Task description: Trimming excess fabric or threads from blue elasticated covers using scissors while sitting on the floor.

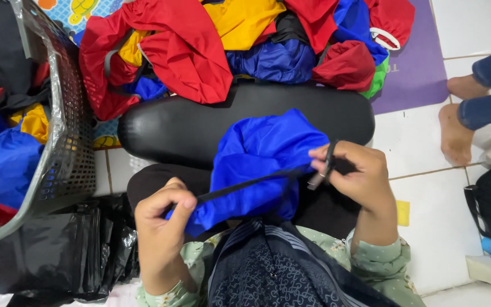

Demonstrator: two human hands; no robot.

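Threading seemed the step in hand: the left hand (163, 219) pinched the black cord (245, 185) against the blue cloth (259, 162), while the right hand (353, 173) fingers closed on a threader (324, 170); next, feeding needs a steady pull.

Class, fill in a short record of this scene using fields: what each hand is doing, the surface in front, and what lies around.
Left hand: pinches the black cord and blue fabric
Right hand: grips the cord's other end
Surface: black cushion
Beyond: pile of red, yellow and blue fabric
Left side: mesh basket of fabric
Right side: another person's bare feet
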